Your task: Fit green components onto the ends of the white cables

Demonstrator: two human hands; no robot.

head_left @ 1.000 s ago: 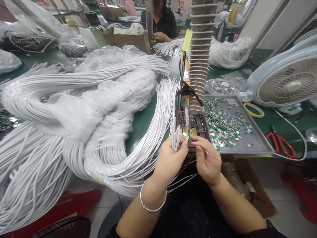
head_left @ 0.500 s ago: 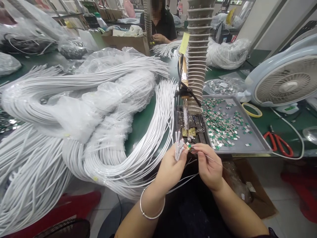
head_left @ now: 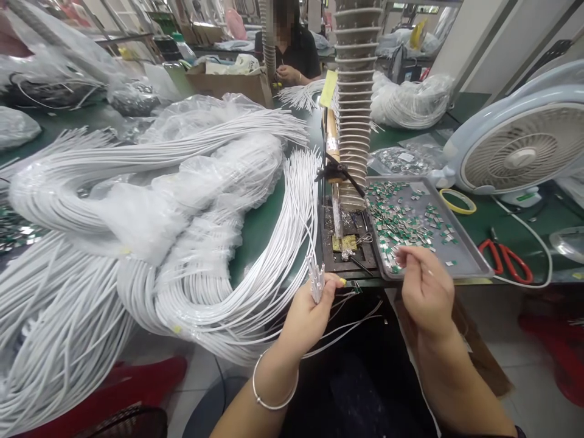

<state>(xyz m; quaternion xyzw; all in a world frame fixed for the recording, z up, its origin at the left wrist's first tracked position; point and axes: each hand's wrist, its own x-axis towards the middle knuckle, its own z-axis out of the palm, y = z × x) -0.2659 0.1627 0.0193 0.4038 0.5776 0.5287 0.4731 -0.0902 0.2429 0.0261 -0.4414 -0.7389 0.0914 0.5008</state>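
Observation:
My left hand (head_left: 310, 310) is closed around a bundle of white cables (head_left: 316, 281), their cut ends pointing up, and wears yellow tape on a fingertip. Just right of it, small green circuit boards (head_left: 356, 287) hang at the table edge on thin cables. My right hand (head_left: 429, 289) is over the near edge of the metal tray (head_left: 460, 258), fingers bent together near the loose green-and-silver boards (head_left: 401, 228). A thin light streak, seemingly solder wire (head_left: 426, 269), shows at its fingers; the fingertips are partly blurred. Between the hands a soldering iron (head_left: 336, 210) is fixed tip down.
Large bundles of white cables (head_left: 191, 298), partly in plastic, cover the left. A ribbed extraction hose (head_left: 356, 109) hangs over the iron. Right stand a fan (head_left: 520, 158), red-handled pliers (head_left: 513, 264) and a yellow tape roll (head_left: 457, 201). Another person (head_left: 289, 55) sits opposite.
My right hand has left the small board beside my left hand and moved right to the tray. My left hand keeps the cables and has shifted slightly left and down.

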